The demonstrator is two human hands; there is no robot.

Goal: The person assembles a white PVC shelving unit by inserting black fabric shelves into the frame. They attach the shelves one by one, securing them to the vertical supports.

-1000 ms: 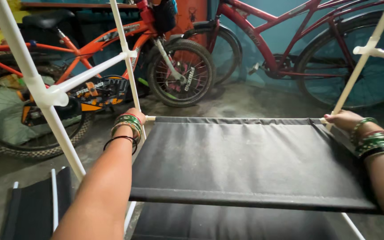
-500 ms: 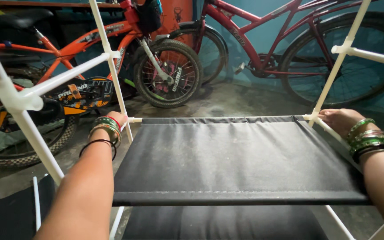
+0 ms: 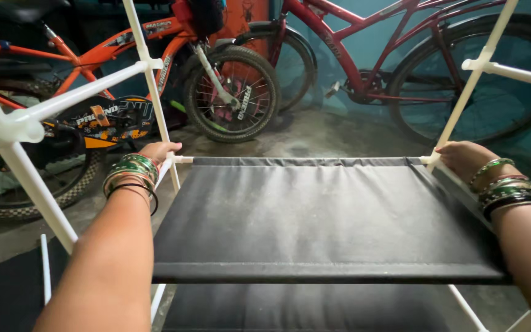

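Left hand (image 3: pixel 158 152): reaches to the far left corner of the fabric shelf (image 3: pixel 321 221); fingers curled on the white joint there, just beside the left rear post (image 3: pixel 152 92). Grip closed around the pipe end, as far as the view shows.
Right hand (image 3: pixel 465 158): rests on the far right corner of the shelf, fingers bent over the joint at the foot of the right rear post (image 3: pixel 474 86). The fingertips are hidden behind the hand, so whether the grip is clamped or only resting cannot be told.
Bangles: green and dark bands on both wrists, left set (image 3: pixel 131 173), right set (image 3: pixel 508 192).
Fabric shelf: black cloth stretched flat between white pipes, level, filling the middle of the view; hemmed near edge toward the camera, far edge sleeved over a white rod (image 3: pixel 302 160) running between the 2 hands.
Lower shelf (image 3: pixel 302 307): a 2nd black panel directly beneath, partly visible.
Front left post (image 3: pixel 23 172): white pipe with a joint piece, leaning across the left of the view, with a cross pipe to the rear post.
Side panel (image 3: pixel 4 295): black cloth with white rods, low at the left, on the floor.
Bicycles: 1 orange (image 3: pixel 99 67) behind the left posts; 1 red (image 3: pixel 370 55) behind the right, both parked against a teal wall.
Floor (image 3: pixel 314 135): grey concrete, worn.
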